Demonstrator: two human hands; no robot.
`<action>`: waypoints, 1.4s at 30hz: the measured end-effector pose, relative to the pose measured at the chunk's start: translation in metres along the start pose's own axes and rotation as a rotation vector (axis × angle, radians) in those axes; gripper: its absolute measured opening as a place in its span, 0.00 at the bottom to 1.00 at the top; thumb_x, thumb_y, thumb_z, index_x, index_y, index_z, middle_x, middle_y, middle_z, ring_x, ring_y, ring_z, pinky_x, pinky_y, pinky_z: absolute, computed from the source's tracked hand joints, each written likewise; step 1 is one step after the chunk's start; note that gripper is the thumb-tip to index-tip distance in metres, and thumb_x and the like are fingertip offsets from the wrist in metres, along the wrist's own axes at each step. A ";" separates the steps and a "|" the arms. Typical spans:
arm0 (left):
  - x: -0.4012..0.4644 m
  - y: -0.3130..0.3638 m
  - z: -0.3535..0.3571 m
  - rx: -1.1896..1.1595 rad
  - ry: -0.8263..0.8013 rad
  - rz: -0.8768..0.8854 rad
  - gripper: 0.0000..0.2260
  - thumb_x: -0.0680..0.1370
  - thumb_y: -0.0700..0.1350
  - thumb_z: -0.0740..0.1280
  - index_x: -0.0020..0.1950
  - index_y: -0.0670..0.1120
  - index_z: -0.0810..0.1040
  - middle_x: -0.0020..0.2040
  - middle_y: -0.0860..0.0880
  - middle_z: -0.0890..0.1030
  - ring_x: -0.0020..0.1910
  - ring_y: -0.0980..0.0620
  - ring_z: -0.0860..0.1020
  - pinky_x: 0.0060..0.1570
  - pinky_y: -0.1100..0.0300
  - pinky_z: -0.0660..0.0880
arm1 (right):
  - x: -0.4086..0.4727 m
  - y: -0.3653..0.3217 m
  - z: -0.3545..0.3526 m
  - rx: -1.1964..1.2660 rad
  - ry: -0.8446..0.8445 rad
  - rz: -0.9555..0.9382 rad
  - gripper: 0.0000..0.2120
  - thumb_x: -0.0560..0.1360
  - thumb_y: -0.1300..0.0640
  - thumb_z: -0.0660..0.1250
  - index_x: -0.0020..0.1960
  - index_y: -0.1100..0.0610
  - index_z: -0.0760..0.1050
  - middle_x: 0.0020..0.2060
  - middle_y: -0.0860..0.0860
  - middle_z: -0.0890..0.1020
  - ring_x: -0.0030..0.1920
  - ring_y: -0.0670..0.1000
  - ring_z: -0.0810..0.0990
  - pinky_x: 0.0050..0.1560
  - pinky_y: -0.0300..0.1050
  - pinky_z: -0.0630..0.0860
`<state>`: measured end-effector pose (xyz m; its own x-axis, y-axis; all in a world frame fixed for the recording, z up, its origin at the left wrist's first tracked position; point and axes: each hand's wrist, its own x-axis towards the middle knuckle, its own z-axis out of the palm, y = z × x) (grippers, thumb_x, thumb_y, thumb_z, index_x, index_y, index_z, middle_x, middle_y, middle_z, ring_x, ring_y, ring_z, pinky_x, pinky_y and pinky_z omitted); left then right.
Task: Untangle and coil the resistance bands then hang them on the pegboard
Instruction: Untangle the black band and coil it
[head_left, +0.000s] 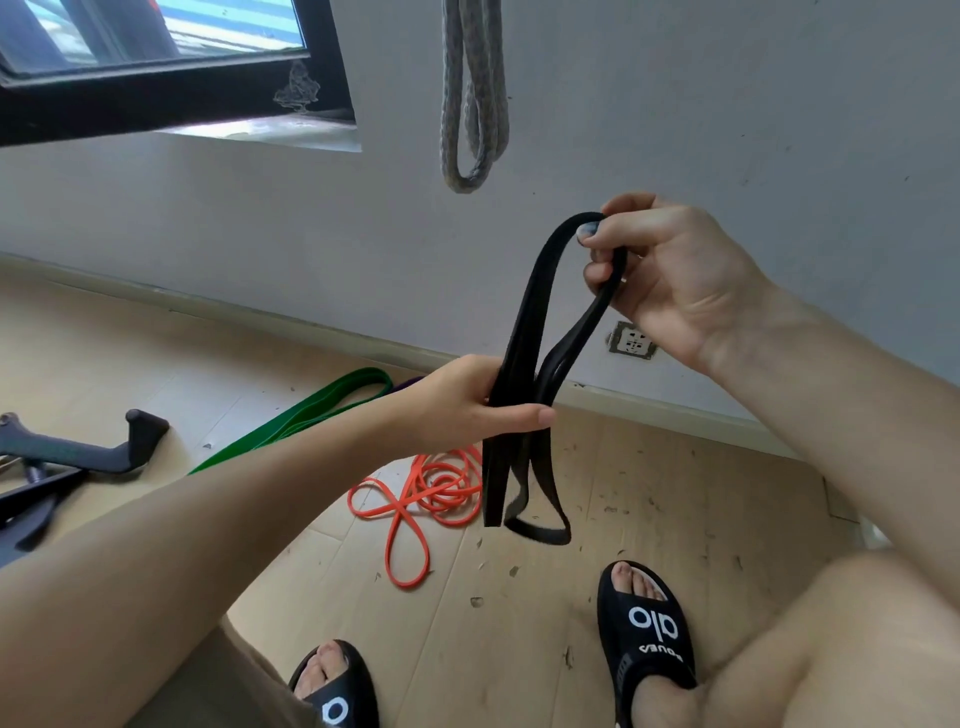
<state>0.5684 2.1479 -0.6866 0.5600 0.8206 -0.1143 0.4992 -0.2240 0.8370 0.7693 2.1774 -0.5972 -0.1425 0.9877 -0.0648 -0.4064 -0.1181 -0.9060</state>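
Up in the air, a black band (524, 364) is held between two bare hands. The right hand (670, 275) is higher, near the wall (727, 104), and its fingers (597, 270) are curled tight around the top loop of the band. The left hand (467, 402) is lower, and its fingers are closed around the middle, where the strips are bunched together. Below that hand, the band's loose loops hang down, clear of the wood floor (597, 519). On the floor, an orange band (426, 493) is seen in a messy pile, and a green band (311, 410) is laid flat just behind it. A grey rope loop (475, 104) is hung on the wall above.
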 end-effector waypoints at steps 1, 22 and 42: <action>0.000 0.001 0.000 -0.014 0.003 -0.011 0.09 0.80 0.52 0.70 0.45 0.49 0.77 0.34 0.56 0.76 0.34 0.57 0.76 0.39 0.62 0.72 | 0.001 0.001 -0.002 0.001 0.023 0.003 0.13 0.72 0.74 0.67 0.46 0.58 0.73 0.32 0.53 0.81 0.30 0.49 0.74 0.34 0.42 0.73; 0.001 0.011 0.020 -0.118 0.035 0.022 0.07 0.83 0.45 0.68 0.57 0.58 0.76 0.49 0.64 0.82 0.53 0.62 0.82 0.52 0.63 0.78 | -0.005 -0.005 0.008 0.063 -0.099 0.010 0.09 0.74 0.70 0.63 0.40 0.59 0.77 0.33 0.50 0.75 0.30 0.47 0.66 0.34 0.40 0.61; 0.005 0.011 0.033 -0.147 0.274 0.083 0.07 0.80 0.48 0.72 0.50 0.57 0.75 0.39 0.65 0.79 0.42 0.64 0.79 0.41 0.70 0.74 | -0.004 0.001 0.017 0.063 0.059 -0.101 0.07 0.74 0.69 0.71 0.44 0.59 0.75 0.32 0.51 0.76 0.28 0.46 0.69 0.30 0.39 0.66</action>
<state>0.5984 2.1317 -0.6957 0.3857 0.9182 0.0897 0.3475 -0.2346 0.9079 0.7540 2.1712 -0.5905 -0.0450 0.9990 -0.0007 -0.4726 -0.0219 -0.8810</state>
